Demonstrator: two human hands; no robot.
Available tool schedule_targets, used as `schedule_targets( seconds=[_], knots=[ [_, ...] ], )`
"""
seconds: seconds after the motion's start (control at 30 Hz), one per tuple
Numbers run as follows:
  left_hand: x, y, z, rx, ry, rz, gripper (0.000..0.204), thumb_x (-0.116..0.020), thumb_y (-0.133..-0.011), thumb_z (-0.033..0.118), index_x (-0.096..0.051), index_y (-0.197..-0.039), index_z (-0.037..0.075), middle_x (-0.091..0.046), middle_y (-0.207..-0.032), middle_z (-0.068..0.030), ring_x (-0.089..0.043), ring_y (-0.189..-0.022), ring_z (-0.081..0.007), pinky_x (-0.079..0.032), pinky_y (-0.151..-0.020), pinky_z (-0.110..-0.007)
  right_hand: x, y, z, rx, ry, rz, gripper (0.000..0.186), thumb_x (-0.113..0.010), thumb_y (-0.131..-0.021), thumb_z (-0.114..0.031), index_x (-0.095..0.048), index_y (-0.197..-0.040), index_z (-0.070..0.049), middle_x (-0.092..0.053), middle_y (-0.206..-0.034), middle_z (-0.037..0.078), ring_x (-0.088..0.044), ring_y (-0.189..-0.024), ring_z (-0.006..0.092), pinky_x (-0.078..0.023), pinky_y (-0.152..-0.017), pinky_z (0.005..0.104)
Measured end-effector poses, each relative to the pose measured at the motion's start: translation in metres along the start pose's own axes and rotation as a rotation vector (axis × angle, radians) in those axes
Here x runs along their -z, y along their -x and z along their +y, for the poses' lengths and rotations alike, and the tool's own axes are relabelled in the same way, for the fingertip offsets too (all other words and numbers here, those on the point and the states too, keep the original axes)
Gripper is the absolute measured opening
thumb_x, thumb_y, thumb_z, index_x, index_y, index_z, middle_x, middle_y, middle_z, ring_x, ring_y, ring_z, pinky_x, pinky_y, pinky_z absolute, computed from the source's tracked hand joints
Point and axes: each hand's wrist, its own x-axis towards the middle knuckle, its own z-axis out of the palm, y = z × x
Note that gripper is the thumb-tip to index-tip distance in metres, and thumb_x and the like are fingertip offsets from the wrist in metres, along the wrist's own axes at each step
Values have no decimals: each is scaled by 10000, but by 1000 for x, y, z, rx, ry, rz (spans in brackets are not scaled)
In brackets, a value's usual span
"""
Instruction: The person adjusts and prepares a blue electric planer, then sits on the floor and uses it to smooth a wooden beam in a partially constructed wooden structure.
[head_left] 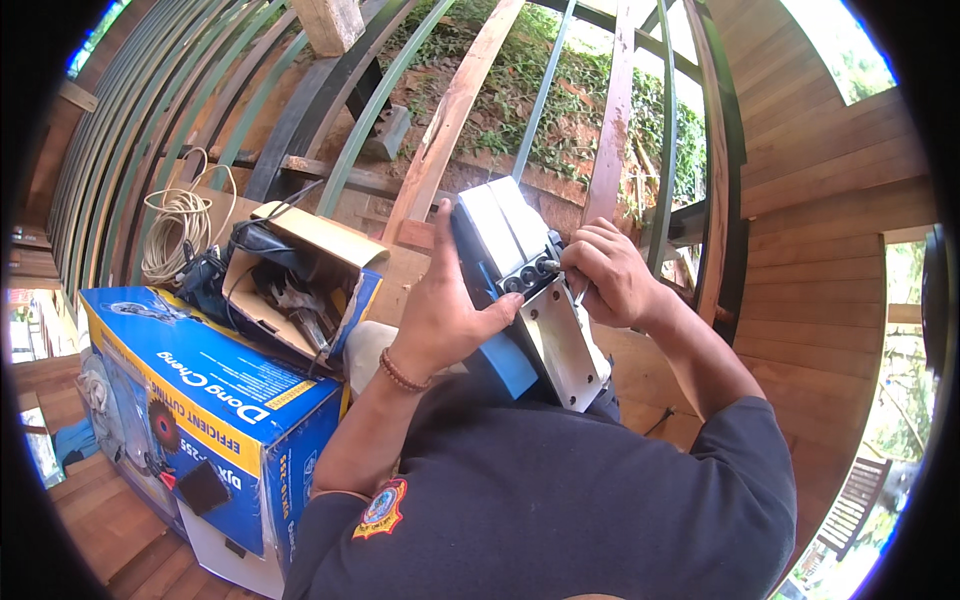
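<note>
A blue electric planer (508, 362) is held in front of my chest with its silver sole (556, 345) facing up. Dark round bolt heads show along the black cutter drum between the two sole plates. My left hand (440, 318) grips the planer's left side, its thumb pressed near the drum and the fingers partly hidden. On the other side, my right hand (610, 275) is closed with the fingers curled at the drum's right end. A thin metal tool (580, 292) shows below those fingers, mostly hidden; its exact kind cannot be made out.
A large blue and yellow carton (230, 400) stands at my left. An open cardboard box (335, 255) with dark tools rests on it, beside a coiled pale cable (180, 235). Ahead, wooden and metal beams (455, 120) span gaps above a planted slope. Timber planking (810, 290) rises at right.
</note>
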Motion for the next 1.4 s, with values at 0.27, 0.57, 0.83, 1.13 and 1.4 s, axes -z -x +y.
schedule_targets(
  seconds=[0.27, 0.57, 0.83, 1.13, 1.4],
  knots=[
    [-1, -1, 0, -26, -63, 7, 1296, -841, -810, 330, 85, -1658, 6, -463, -1532, -342, -587, -1328, -469, -498, -1084, -459, 16, -20, 22, 347, 21, -204, 262, -678, -777, -23, -576, -1012, -77, -531, -845, 69, -583, -795, 303, -439, -772, 429],
    [-9, -1, 2, -34, -126, 78, 1290, -830, -811, 375, 63, -1654, -20, -482, -1509, -352, -640, -1240, -486, -555, -992, -478, 11, -28, 23, 87, -171, -215, 108, -651, -877, -33, -563, -937, -42, -547, -749, 120, -600, -679, 379, -467, -610, 476],
    [-18, -2, 5, -43, -160, 158, 1218, -806, -837, 372, -1, -1657, -33, -574, -1412, -337, -677, -1164, -479, -568, -944, -497, -23, -23, -4, -328, -116, 191, 313, -657, -1001, -108, -538, -729, -9, -473, -589, 142, -462, -480, 307, -388, -489, 406],
    [-22, 4, 18, 24, -43, 112, 1194, -809, -831, 296, -10, -1665, -2, -594, -1387, -329, -695, -1126, -473, -577, -928, -490, -38, -11, -22, -467, -35, 395, 388, -602, -1040, -100, -459, -690, -11, -383, -563, 131, -378, -458, 290, -328, -478, 396],
    [-21, 1, 16, -23, -64, 127, 1213, -818, -821, 297, -2, -1668, -1, -571, -1427, -330, -649, -1228, -476, -548, -1000, -483, -45, -10, -20, -555, -50, 446, 366, -580, -1038, -71, -482, -690, -17, -399, -559, 126, -395, -455, 254, -334, -472, 376]
  ],
)
